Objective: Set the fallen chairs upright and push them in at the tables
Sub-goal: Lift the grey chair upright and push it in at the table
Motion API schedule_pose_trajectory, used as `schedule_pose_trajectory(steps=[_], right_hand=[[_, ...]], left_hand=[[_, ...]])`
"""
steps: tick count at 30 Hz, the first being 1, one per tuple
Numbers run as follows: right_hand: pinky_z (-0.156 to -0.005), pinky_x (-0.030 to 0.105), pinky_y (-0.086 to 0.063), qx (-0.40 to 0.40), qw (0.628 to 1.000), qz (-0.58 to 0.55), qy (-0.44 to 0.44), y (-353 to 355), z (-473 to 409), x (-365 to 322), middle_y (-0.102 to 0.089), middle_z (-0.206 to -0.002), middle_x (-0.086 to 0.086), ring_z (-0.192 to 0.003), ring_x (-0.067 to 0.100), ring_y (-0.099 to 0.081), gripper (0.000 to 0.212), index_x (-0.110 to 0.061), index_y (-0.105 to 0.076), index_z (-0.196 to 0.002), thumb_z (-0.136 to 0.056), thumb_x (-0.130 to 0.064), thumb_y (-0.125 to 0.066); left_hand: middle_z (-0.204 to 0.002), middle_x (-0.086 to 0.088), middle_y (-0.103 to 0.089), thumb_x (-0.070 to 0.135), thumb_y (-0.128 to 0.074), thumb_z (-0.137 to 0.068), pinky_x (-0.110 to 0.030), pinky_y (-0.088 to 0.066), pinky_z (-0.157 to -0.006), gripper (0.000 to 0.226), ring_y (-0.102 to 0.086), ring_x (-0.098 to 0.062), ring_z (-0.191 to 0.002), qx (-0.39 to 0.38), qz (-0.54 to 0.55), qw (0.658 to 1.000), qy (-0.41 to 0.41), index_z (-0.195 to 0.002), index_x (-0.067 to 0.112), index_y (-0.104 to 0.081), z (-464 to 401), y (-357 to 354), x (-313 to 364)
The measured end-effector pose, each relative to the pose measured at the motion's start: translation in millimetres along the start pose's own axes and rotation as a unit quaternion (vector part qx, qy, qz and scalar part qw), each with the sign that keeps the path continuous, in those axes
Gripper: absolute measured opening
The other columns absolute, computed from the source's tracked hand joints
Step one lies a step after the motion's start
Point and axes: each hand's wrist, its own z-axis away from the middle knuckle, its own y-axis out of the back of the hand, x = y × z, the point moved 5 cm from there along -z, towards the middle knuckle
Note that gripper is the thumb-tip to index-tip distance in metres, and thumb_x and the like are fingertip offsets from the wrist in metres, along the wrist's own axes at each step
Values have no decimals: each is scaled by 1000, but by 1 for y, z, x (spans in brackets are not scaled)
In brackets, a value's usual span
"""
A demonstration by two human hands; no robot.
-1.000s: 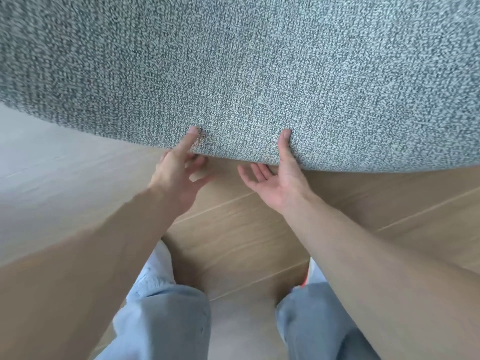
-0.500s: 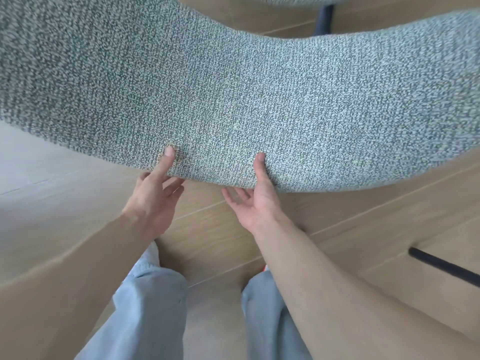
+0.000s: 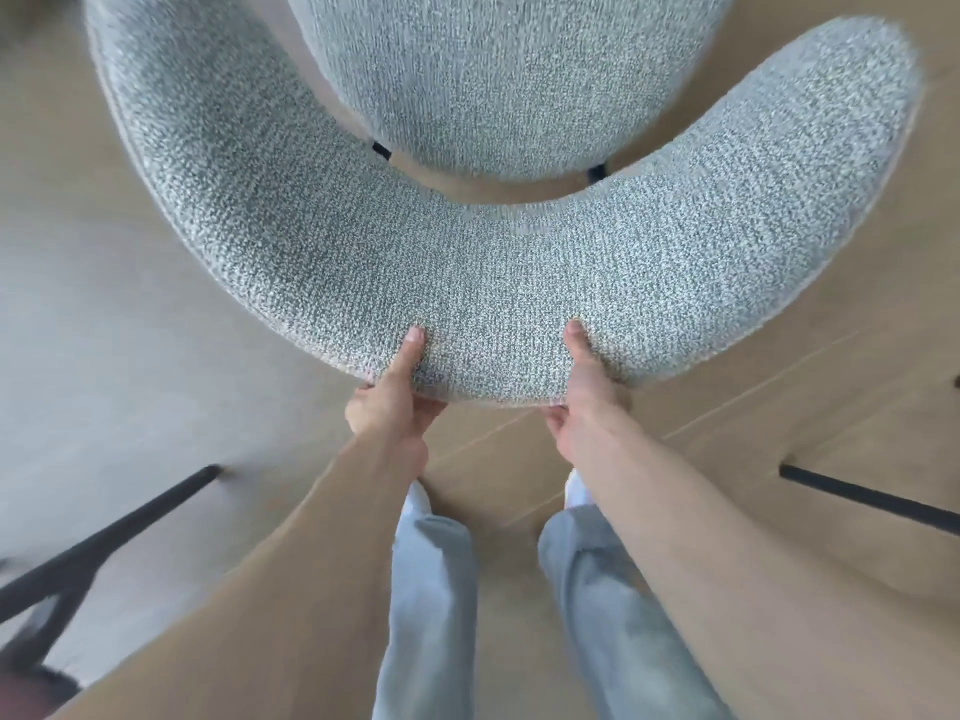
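Chair (image 3: 493, 283) directly ahead, seat beyond curved backrest. Left hand (image 3: 395, 402) and right hand (image 3: 582, 397) both clamped on backrest's near edge, thumbs on top, fingers curled under. Padded fabric gives good friction; looks moderately heavy; that backrest edge looks the right hold.

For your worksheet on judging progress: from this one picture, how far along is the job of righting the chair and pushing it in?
Done: the chair looks upright, its seat facing up beyond the curved backrest. In hand: the left hand and right hand both grip the backrest's near edge, thumbs on top. Left: pushing it in; no table is in view, so that step cannot be confirmed.
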Motion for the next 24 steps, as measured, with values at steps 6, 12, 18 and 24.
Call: schedule_pose_trajectory(steps=[6, 12, 18, 24], right_hand=[[-95, 45, -53, -11, 999, 7, 35, 6, 83, -95, -59, -121, 7, -108, 32, -57, 83, -15, -51, -128, -68, -67, -76], [-75, 36, -59, 45, 984, -63, 160, -26, 108, -185, -64, -103, 10, -72, 22, -58, 72, -8, -50, -122, -73, -52, -80], [-46, 20, -40, 78, 948, -109, 287, -63, 123, -276, -55, -63, -4, -52, 14, -55, 41, -12, -49, -75, -76, -40, -79], [-72, 33, -58, 113, 930, -107, 334, -102, 140, -360, -74, -95, 7, -79, 24, -70, 49, -5, -65, -108, -73, -37, -76]], left_hand=[[-86, -14, -75, 38, -93, -59, -43, -63, -57, 70, -74, -28, -58, -10, -54, 998, 1, -109, 4, -59, 75, -44, 93], [-86, -14, -73, 30, -92, -65, -42, -59, -47, 59, -73, -31, -56, -60, -90, 992, -65, -105, 5, -57, 85, -107, 183], [-89, -14, -70, 26, -88, -71, -46, -58, -46, 48, -72, -31, -53, -81, -68, 985, -139, -97, 8, -52, 89, -174, 254], [-95, -13, -69, 28, -82, -79, -44, -58, -45, 38, -71, -35, -52, -103, -91, 977, -166, -91, 8, -52, 85, -235, 323]])
